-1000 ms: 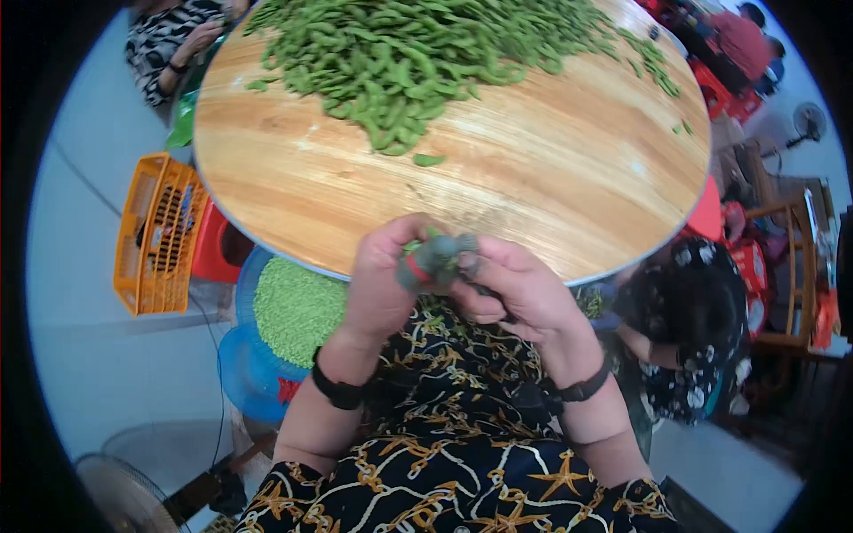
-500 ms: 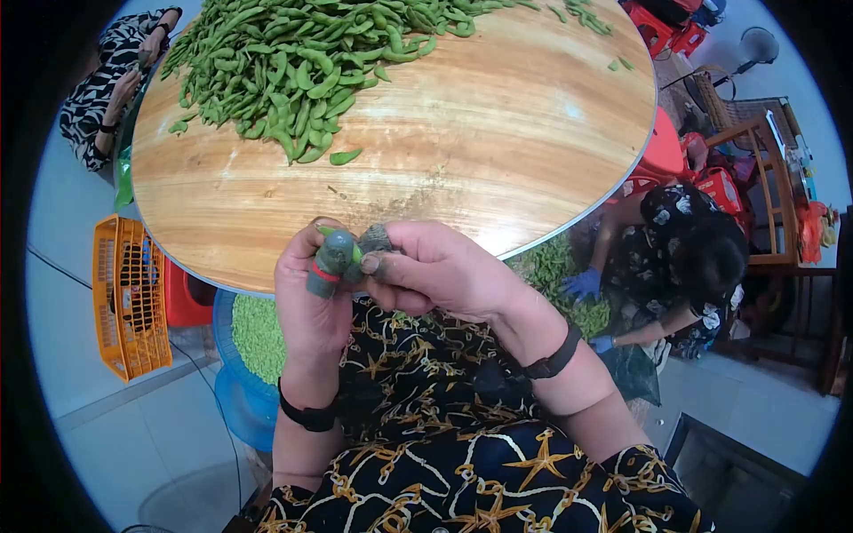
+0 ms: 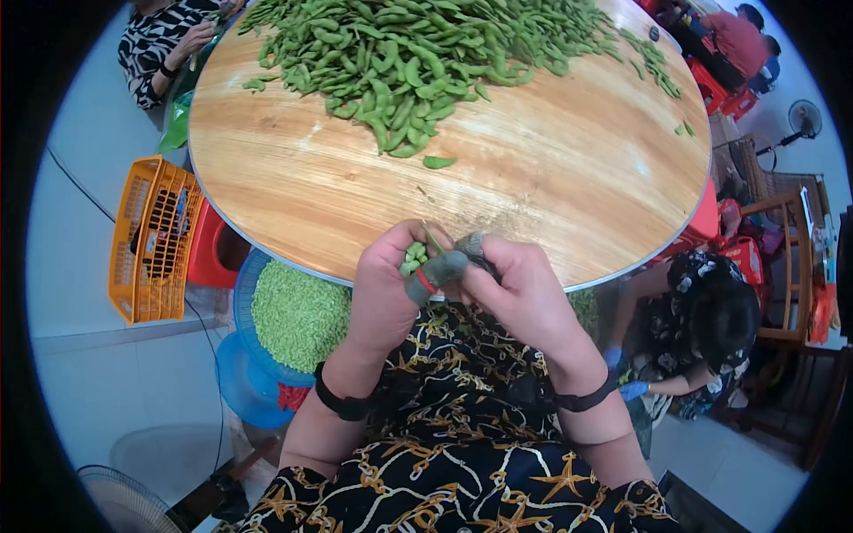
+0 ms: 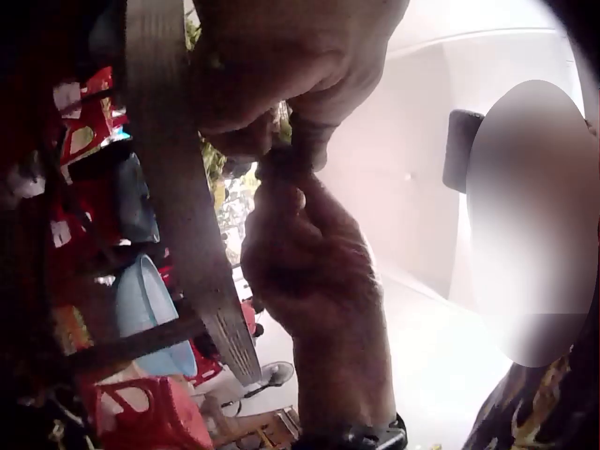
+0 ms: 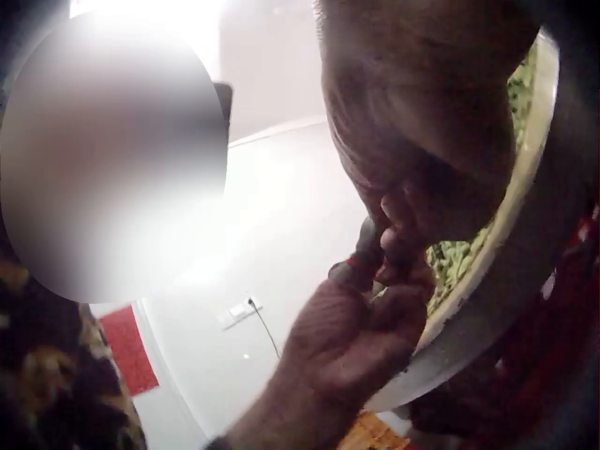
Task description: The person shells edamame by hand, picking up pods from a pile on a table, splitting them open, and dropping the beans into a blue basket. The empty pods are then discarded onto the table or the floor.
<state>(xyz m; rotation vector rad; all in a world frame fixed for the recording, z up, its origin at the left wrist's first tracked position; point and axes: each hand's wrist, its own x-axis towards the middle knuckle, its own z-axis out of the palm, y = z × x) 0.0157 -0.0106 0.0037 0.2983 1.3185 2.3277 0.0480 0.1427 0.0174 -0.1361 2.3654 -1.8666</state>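
Note:
Above the near table edge, my left hand [image 3: 378, 289] curls its fingers round an edamame pod [image 3: 433, 236], seen nearly edge-on. Several shelled green beans [image 3: 414, 258] lie in the curl of that hand. A grey-green cover with a red band [image 3: 428, 283] sits on its thumb. My right hand [image 3: 526, 293] meets the left at the fingertips, its thumb and curled forefinger pinching at the pod's end; a dark ribbed cover [image 3: 471, 243] caps one finger. Both wrist views show the hands together in shadow, the pod mostly hidden.
A large heap of edamame pods [image 3: 400, 53] covers the far side of the round wooden table [image 3: 551, 178]. Below left stands a blue basin of shelled beans [image 3: 300, 311], near an orange crate [image 3: 147, 240] and a red stool [image 3: 210, 253]. Another person [image 3: 702, 320] works at lower right.
The head view swung right and then back. The hands still work fingertip to fingertip; the left thumb has tipped over toward the right hand, and beans show in the left hand's curl.

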